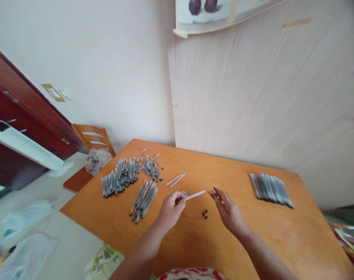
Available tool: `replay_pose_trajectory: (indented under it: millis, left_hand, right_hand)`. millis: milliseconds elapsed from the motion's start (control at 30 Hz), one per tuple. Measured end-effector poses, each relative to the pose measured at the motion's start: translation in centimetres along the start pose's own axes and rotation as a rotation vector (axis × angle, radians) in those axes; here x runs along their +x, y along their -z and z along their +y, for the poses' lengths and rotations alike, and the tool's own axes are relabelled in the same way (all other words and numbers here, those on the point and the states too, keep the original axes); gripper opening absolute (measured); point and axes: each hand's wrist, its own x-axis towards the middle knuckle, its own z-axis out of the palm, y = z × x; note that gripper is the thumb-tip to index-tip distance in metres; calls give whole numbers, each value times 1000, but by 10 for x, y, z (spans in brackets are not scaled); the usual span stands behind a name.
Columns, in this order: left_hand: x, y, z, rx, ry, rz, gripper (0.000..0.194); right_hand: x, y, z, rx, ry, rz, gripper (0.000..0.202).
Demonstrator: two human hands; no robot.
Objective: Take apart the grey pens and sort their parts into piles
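Observation:
My left hand (172, 208) is closed round a pale, translucent pen barrel (196, 195), which points right toward the other hand. Facing it, my right hand (228, 210) pinches some small, thin, dark-tipped pieces (212, 194), too blurred to name surely. The barrel's end and these pieces are close but look apart. On the table below, between the hands, lie several small black caps (205, 214). Two loose pale barrels (175, 180) rest just beyond my left hand. Left of it is a bunch of dark-ended pens (144, 199).
More pens (120, 177) are heaped at the table's left, with a looser pile (152, 168) behind. A neat row of pens (270, 189) lies at the right of the wooden table (223, 163). A chair (92, 136) holding a plastic bag (97, 159) stands beyond the left edge.

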Motion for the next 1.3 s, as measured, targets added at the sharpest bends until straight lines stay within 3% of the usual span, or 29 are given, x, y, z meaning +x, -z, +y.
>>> replay_pose_trajectory:
  millis: [67,167,267,433,667,833,1033,1300]
  left_hand:
    - [-2,0,8,-74,23,-23,10]
    - [-4,2,14,-178,76,-9,10]
    - [-5,3,17,-313,152,22,15]
    - [-7,-3,17,-537,183,4,31]
    - [-12,-14,9,-443,191,-33,37]
    - [-10,-10,0,-409,183,35,36]
    - [-7,0,-7,-419,222,160,35]
    - [-5,-2,-10,-474,237,170,34]
  right_hand:
    - [-3,-4,-10,4,145,-58,44]
    - [-6,-7,-16,-9,230,-75,37]
    - [-8,-6,-20,-9,223,-111,26]
    - [-15,-10,-32,45,205,-185,25]
    - [-30,-27,-38,110,128,-190,24]
    - [-29,-23,-22,26,27,-142,22]
    - [-21,-2,15,-232,-219,-6,15]
    - [-13,4,36,-398,-331,-77,17]
